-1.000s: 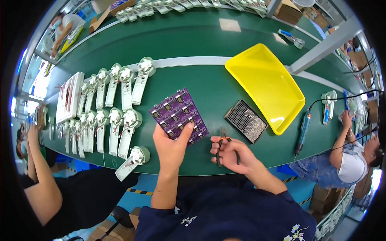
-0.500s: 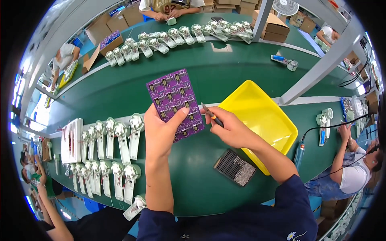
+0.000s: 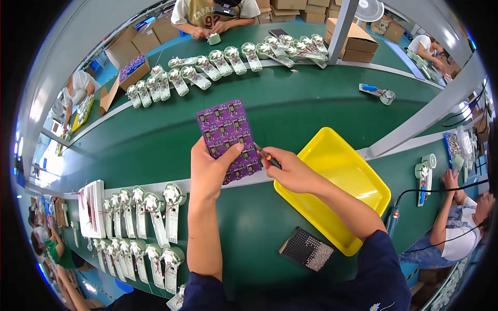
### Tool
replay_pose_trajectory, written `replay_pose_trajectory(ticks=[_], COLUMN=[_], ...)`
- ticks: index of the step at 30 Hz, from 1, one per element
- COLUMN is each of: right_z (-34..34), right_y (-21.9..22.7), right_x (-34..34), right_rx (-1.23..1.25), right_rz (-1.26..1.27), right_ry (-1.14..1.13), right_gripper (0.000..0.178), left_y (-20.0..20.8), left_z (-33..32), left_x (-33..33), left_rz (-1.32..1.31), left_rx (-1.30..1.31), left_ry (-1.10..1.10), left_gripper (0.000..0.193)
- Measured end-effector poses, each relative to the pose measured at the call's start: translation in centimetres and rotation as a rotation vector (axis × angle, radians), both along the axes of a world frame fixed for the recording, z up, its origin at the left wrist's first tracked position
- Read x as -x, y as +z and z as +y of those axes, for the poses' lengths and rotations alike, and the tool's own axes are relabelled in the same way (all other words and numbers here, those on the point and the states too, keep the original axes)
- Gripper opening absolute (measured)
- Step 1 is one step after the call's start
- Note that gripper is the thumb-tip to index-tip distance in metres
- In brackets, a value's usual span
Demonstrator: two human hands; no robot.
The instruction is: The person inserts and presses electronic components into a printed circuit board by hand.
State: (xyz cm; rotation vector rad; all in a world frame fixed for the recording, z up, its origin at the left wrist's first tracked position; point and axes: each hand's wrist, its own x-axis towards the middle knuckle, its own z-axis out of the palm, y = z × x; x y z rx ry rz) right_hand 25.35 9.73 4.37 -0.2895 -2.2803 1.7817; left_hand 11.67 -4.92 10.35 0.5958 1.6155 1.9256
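Note:
My left hand (image 3: pixel 212 166) is closed on the lower left of a purple circuit board panel (image 3: pixel 225 124), thumb across its face. The panel is held up, its small repeated boards with black chips facing me. In my right hand (image 3: pixel 290 168), closed around its handle, is a slim knife-like tool (image 3: pixel 272 159) in black and orange. Its grey tip points up and left, at the panel's right edge; whether it touches cannot be made out. Below my right forearm lies a yellow tray (image 3: pixel 358 194). A black block with holes (image 3: pixel 306 249), partly filled with small silvery pieces, sits nearer me.
Pale-green device housings (image 3: pixel 140 212) stand in two rows at left beside a white foam tray (image 3: pixel 93 210). More housings (image 3: pixel 220 62) line the far bench. A grey post (image 3: pixel 410 122) rises at right, near a corded teal tool (image 3: pixel 393 220). Other people work around.
The view has shifted, so the benches and tray appear lower. The tool's tip has come closer to the panel's right edge. Both hands keep their holds.

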Motion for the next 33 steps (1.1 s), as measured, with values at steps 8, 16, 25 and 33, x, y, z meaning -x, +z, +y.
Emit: replay_pose_trajectory(ticks=[8,16,25,33], right_z=[1.2,0.7,3.6,3.5], right_y=[0.0,-2.6,-1.7,-2.7], right_x=[1.6,4.2,4.1,3.8], right_rx=[0.033,-0.513,-0.448,0.323], right_rz=[-0.147,-0.193,-0.294,-0.284], right_ry=[0.003,-0.275,-0.158,0.138], right_gripper=[0.015,0.019,0.020,0.014], left_y=[-1.6,-5.5,-6.3,-6.4], left_z=[1.4,4.0,3.4,2.5], left_x=[1.9,3.1,5.0,5.9], left_rz=[-0.029,0.046,-0.217,-0.340], left_rx=[-0.011,0.015,-0.063,-0.076], left_ry=[-0.036,0.080,-0.073,-0.152], left_gripper=[0.024,0.019,0.026,0.029])
